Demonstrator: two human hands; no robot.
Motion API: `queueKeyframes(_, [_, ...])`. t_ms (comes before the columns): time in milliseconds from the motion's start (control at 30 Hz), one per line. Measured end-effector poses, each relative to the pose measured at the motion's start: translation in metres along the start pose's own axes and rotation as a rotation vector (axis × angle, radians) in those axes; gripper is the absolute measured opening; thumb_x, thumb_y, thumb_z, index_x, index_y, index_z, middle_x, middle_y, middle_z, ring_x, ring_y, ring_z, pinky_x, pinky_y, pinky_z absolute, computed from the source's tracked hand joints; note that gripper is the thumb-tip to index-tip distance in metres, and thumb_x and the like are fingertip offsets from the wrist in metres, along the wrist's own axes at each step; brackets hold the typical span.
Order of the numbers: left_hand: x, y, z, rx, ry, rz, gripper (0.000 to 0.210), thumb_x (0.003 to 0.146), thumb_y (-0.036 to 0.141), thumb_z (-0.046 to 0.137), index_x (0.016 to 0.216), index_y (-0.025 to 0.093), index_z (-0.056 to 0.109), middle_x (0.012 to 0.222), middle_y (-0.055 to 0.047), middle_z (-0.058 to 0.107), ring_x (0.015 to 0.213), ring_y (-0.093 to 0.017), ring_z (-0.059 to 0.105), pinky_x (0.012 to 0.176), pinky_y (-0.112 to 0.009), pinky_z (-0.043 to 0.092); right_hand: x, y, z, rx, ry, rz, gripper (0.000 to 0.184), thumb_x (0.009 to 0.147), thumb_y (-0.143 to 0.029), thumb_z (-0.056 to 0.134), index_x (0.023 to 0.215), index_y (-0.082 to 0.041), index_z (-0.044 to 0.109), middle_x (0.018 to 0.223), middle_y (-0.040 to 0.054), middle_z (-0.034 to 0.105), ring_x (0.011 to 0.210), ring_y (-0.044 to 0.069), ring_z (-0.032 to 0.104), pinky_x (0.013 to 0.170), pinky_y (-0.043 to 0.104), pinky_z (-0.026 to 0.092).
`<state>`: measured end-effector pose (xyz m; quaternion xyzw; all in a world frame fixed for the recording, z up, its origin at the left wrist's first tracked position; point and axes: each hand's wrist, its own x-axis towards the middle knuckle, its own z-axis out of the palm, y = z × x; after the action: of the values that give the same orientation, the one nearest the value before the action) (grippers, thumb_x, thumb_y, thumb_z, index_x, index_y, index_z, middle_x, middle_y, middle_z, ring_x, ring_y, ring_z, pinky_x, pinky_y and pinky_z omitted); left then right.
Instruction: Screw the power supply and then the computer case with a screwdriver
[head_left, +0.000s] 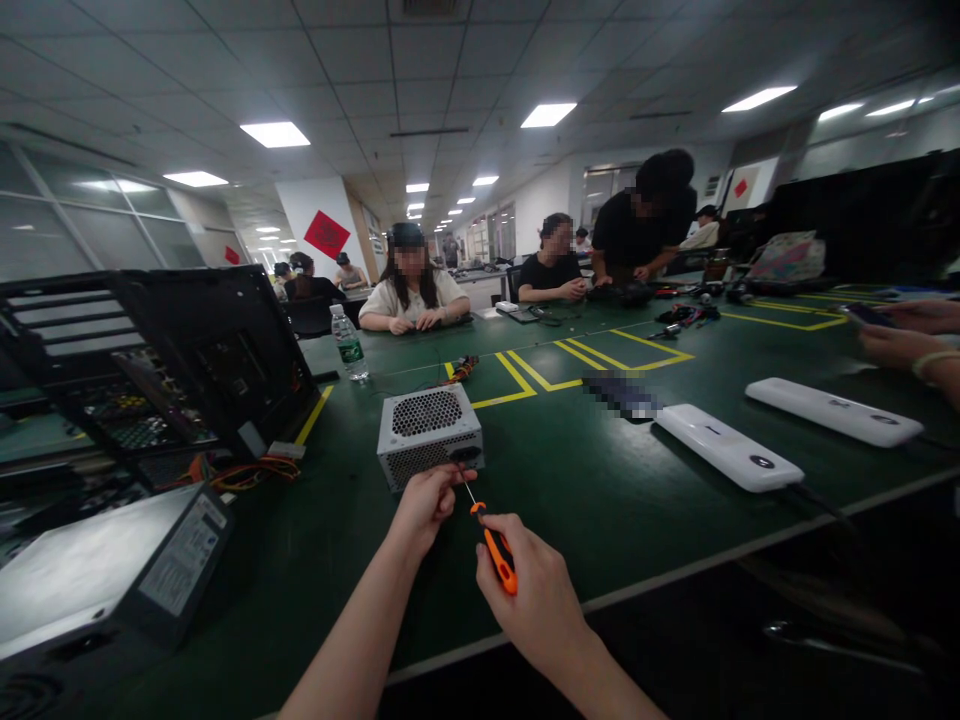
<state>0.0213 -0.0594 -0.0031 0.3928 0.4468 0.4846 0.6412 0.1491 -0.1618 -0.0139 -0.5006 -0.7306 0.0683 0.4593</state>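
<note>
My right hand [536,585] is wrapped round the handle of an orange and black screwdriver [499,562], its thin shaft pointing up and away from me. At the shaft's tip, my left hand [429,502] is closed with its fingers pinched; what they hold, if anything, is too small to make out. Just beyond both hands stands a grey computer power supply [429,428], with a perforated grille on top and a dark socket on its near side. The left fingertips are close to that near side; whether they touch it I cannot tell.
A black open computer case [217,360] and a second power supply [112,570] are on the left. Behind stands a water bottle [349,345]. White power banks [724,445] lie on the right of the green table [555,490]. Several people sit or stand around.
</note>
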Motion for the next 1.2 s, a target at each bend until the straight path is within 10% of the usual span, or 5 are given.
queueKeyframes(700, [0.000, 0.000, -0.001, -0.072, 0.038, -0.003, 0.012, 0.074, 0.021, 0.053, 0.071, 0.010, 0.049, 0.074, -0.009, 0.063, 0.031, 0.003, 0.024, 0.030, -0.012, 0.012, -0.004, 0.003, -0.003, 0.125, 0.066, -0.011, 0.019, 0.078, -0.019, 0.044, 0.097, -0.018, 0.047, 0.081, 0.0034, 0.058, 0.073, 0.014, 0.058, 0.068, 0.026, 0.045])
queueKeyframes(1200, [-0.005, -0.008, 0.005, 0.769, 0.156, 0.432, 0.022, 0.072, 0.033, 0.051, 0.083, 0.016, 0.060, 0.074, -0.002, 0.065, 0.038, -0.005, 0.041, 0.039, -0.020, 0.030, -0.022, 0.003, -0.013, 0.298, 0.075, 0.189, 0.018, 0.080, -0.024, 0.044, 0.097, -0.019, 0.046, 0.079, 0.0015, 0.057, 0.065, 0.011, 0.056, 0.060, 0.021, 0.045])
